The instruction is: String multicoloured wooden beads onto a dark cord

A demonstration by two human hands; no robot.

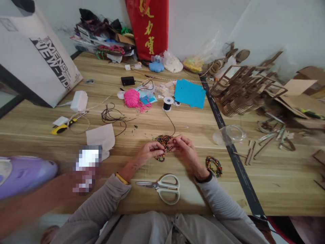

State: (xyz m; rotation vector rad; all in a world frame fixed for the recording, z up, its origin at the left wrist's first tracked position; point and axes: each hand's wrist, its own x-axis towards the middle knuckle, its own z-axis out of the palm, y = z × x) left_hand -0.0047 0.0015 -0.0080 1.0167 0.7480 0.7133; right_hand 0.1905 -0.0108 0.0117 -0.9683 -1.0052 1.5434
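Both hands meet over the middle of the bench (177, 200), just beyond the scissors (162, 187). The left hand (148, 151) pinches a short run of multicoloured beads (162, 139) between thumb and fingertips, and a loop of them hangs below its grip. The right hand (184, 146) is closed on the other end of the same beaded strand, thumb and forefinger pressed together where the thin black cord (172, 123) enters it. That cord runs away to a small spool (167, 103) farther back, beside a ball of pink yarn (132, 98) and a blue sheet (190, 93).

The strand looks light and limp: small hard beads on a soft thread, with no stiffness of its own, so it would sag wherever it is unsupported. The beads appear smooth and likely to slip along the cord or roll if freed, so a fingertip pinch on the cord close to the last bead seems the safest hold.

A finished beaded ring (214, 165) lies just right of the right wrist. A blurred arm reaches in at the near left.
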